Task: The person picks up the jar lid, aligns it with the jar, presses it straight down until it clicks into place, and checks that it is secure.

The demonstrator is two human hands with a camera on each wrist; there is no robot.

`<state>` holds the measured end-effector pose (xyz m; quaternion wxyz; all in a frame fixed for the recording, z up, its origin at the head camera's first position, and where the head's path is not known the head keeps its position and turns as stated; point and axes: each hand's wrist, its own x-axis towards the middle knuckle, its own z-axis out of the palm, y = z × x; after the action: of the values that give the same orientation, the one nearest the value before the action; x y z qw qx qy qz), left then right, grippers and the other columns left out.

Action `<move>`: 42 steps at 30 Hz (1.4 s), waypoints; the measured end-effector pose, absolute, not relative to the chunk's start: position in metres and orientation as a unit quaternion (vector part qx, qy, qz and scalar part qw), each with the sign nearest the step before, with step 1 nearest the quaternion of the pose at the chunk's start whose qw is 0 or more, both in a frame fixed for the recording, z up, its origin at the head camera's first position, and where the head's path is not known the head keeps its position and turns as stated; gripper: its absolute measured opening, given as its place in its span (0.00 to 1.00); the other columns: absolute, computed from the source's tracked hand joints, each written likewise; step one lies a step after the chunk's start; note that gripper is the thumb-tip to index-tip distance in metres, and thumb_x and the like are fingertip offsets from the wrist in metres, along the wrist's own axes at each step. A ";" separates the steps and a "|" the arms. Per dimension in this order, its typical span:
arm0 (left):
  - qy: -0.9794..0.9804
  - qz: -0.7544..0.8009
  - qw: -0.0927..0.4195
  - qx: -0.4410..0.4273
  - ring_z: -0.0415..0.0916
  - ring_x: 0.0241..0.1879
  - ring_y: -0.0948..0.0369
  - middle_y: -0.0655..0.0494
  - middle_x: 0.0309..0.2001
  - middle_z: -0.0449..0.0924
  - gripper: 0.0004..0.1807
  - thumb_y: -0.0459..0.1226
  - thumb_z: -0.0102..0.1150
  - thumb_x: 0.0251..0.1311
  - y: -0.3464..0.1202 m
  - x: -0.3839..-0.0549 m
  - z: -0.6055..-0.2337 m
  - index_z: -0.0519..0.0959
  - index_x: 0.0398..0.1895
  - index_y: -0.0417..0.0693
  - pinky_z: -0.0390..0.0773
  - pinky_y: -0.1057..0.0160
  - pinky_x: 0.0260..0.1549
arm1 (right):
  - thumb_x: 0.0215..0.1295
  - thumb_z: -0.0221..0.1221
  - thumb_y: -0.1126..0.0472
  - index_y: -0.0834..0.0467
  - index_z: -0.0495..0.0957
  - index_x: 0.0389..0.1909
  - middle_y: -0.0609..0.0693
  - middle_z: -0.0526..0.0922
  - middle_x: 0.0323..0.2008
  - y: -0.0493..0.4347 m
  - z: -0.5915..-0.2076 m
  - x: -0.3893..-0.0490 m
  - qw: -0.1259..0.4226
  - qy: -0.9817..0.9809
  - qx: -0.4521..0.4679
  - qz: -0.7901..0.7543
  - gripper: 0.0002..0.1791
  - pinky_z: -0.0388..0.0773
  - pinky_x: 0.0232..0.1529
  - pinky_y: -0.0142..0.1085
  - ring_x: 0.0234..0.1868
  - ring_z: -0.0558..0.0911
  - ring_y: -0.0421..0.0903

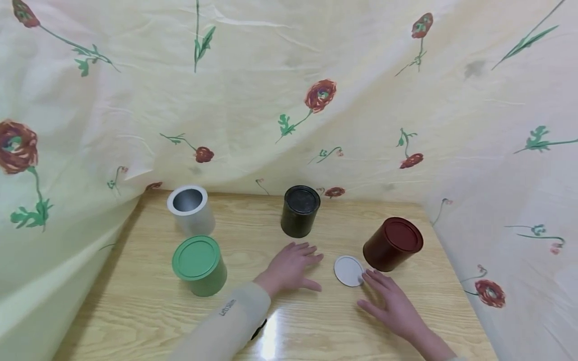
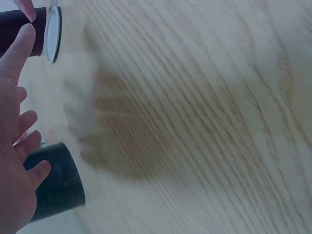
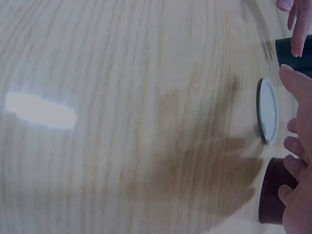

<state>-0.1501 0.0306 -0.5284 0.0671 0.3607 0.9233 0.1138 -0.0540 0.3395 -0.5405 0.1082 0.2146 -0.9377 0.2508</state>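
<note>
A round white lid point(image 1: 348, 271) lies flat on the table between my two hands. My right hand point(image 1: 392, 306) has its fingers spread, fingertips right at the lid's right edge; in the right wrist view the lid point(image 3: 268, 111) lies beyond the thumb. To the left of the lid, my left hand point(image 1: 292, 268) is stretched out with fingers apart and nothing in it. A black lidded can point(image 1: 300, 211) stands just beyond the left fingertips. Past the right fingers is a dark red lidded can point(image 1: 392, 244).
At the back left stands a silver can point(image 1: 193, 213) with its top uncovered. A green lidded can point(image 1: 200, 265) is in front of it, left of my left forearm. Flowered cloth point(image 1: 253, 100) hangs around the back and sides of the wooden table point(image 1: 149, 321).
</note>
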 end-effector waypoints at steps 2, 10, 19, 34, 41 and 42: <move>0.923 0.111 0.065 0.363 0.62 0.80 0.55 0.58 0.79 0.69 0.46 0.71 0.64 0.61 0.034 -0.151 -0.530 0.73 0.79 0.63 0.61 0.48 0.80 | 0.54 0.81 0.57 0.66 0.81 0.65 0.66 0.81 0.66 0.339 -0.543 -0.053 0.106 -0.940 0.205 0.252 0.38 0.43 0.72 0.12 0.66 0.76 0.70; 0.922 0.118 0.066 0.362 0.62 0.81 0.54 0.56 0.80 0.68 0.48 0.71 0.66 0.60 0.047 -0.158 -0.539 0.71 0.80 0.63 0.61 0.48 0.80 | 0.53 0.81 0.58 0.68 0.80 0.65 0.67 0.81 0.65 0.337 -0.555 -0.053 0.130 -0.943 0.192 0.239 0.39 0.36 0.75 0.16 0.66 0.76 0.70; 0.923 0.113 0.074 0.359 0.59 0.82 0.55 0.57 0.81 0.65 0.49 0.71 0.67 0.59 0.057 -0.171 -0.549 0.70 0.81 0.64 0.58 0.49 0.81 | 0.53 0.81 0.57 0.69 0.78 0.67 0.69 0.79 0.66 0.335 -0.565 -0.054 0.142 -0.944 0.185 0.233 0.42 0.41 0.79 0.23 0.67 0.76 0.70; 0.922 0.078 0.102 0.366 0.51 0.84 0.58 0.62 0.83 0.60 0.53 0.73 0.69 0.54 0.085 -0.179 -0.555 0.68 0.82 0.68 0.54 0.52 0.82 | 0.53 0.82 0.55 0.70 0.78 0.68 0.68 0.76 0.69 0.334 -0.573 -0.054 0.134 -0.950 0.161 0.229 0.44 0.47 0.79 0.23 0.68 0.75 0.72; 0.923 0.062 0.109 0.364 0.47 0.85 0.59 0.64 0.84 0.57 0.54 0.75 0.68 0.52 0.094 -0.181 -0.561 0.67 0.82 0.71 0.53 0.53 0.83 | 0.50 0.83 0.56 0.73 0.78 0.66 0.69 0.77 0.68 0.335 -0.577 -0.057 0.148 -0.946 0.172 0.232 0.44 0.41 0.73 0.14 0.67 0.75 0.71; 0.923 0.062 0.108 0.364 0.47 0.85 0.59 0.65 0.84 0.57 0.54 0.75 0.68 0.52 0.094 -0.181 -0.562 0.67 0.82 0.71 0.52 0.54 0.83 | 0.50 0.83 0.56 0.73 0.78 0.66 0.69 0.77 0.68 0.335 -0.578 -0.057 0.147 -0.946 0.171 0.232 0.44 0.40 0.73 0.14 0.67 0.74 0.71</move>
<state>-0.1813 0.0943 -0.5621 0.1084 0.3640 0.9230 0.0620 -0.0568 0.3351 -0.5776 0.1473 0.1711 -0.9462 0.2316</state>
